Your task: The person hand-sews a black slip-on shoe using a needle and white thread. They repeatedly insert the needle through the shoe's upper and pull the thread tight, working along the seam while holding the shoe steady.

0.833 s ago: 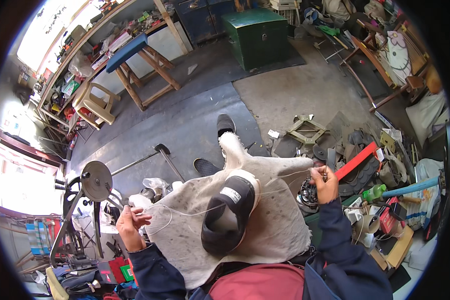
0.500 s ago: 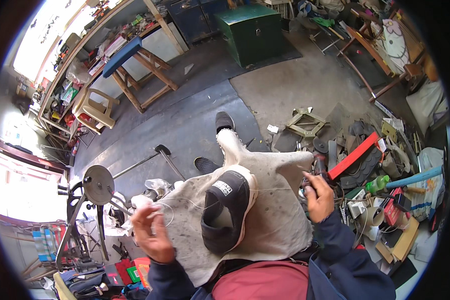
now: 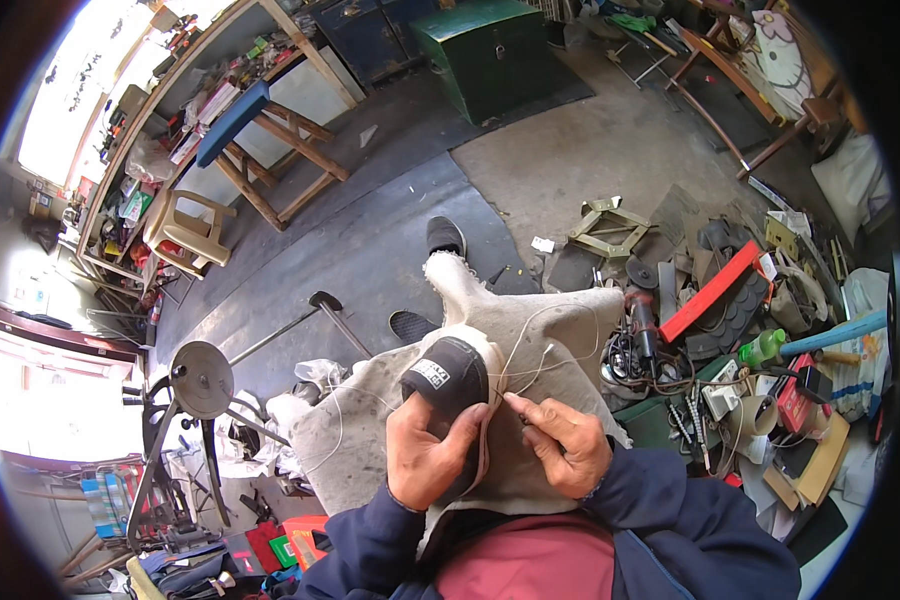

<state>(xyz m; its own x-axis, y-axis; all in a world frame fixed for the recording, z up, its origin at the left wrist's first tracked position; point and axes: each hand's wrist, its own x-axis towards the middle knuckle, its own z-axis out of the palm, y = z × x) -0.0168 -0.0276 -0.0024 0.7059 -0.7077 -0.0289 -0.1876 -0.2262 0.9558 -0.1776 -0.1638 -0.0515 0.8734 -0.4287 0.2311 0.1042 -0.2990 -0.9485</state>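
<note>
A black shoe (image 3: 460,367) with a pale sole edge lies on the grey, stained cloth (image 3: 355,450) over my lap, its heel pointing away from me. My left hand (image 3: 425,455) is closed on the shoe, fingers in its opening and thumb on the side near the sole. Beside the sole edge, my right hand (image 3: 567,447) is closed in a pinch, its fingertips almost at the shoe. Something small and thin is in that pinch, too small to name. White thread (image 3: 515,345) loops from the shoe's right side over the cloth, and more thread trails to the left.
An angle grinder (image 3: 642,310) and a scissor jack (image 3: 610,228) lie to the right amid clutter, with a red bar (image 3: 710,290) and a green bottle (image 3: 763,346). On the left stands a metal stand with a round disc (image 3: 202,380). Stools and a green chest (image 3: 485,60) are farther off.
My hands were apart at either side with thread stretched across. Both have come in to the shoe; the left has taken hold of it. Loose thread now lies on the right.
</note>
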